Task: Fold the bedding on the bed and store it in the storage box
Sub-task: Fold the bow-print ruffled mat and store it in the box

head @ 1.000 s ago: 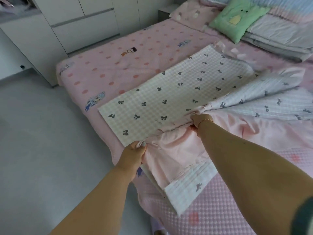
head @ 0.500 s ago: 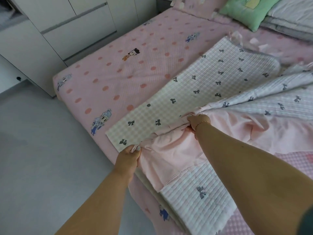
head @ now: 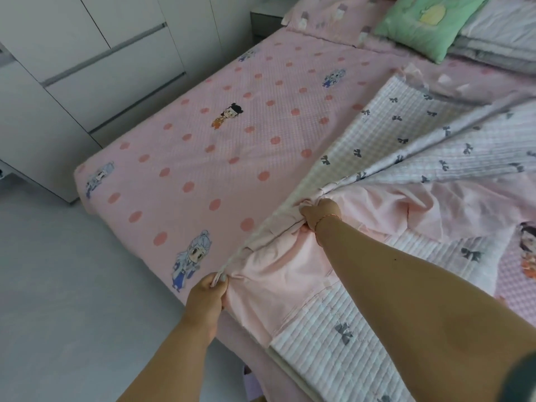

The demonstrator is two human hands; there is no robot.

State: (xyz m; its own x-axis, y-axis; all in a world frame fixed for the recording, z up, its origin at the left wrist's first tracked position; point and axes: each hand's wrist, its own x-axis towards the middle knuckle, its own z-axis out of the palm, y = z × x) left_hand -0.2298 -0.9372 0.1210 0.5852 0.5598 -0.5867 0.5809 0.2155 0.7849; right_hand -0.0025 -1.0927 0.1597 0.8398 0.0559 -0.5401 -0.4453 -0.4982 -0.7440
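Both hands are gripping the same gathered edge of the quilt (head: pixel 385 158), a thin padded cover with a checked bow-print face and a plain pink backing. Her left hand (head: pixel 207 297) is pinching the near corner at the near edge of the bed (head: pixel 179 146), fingers curled tight round the bunched cloth, while her right hand (head: pixel 317 213) is clutching the hem farther in, fist closed on a wad of pink lining. Most of the quilt is lying spread and creased over the right half of the bed, one flap lifted and hanging between the two grips. It looks light, soft and floppy, so it will likely sag and slide wherever it is unsupported; holding it at corners and along the stitched hem seems the safest. A green cushion (head: pixel 426 21) is sitting at the far end, beside folded bedding
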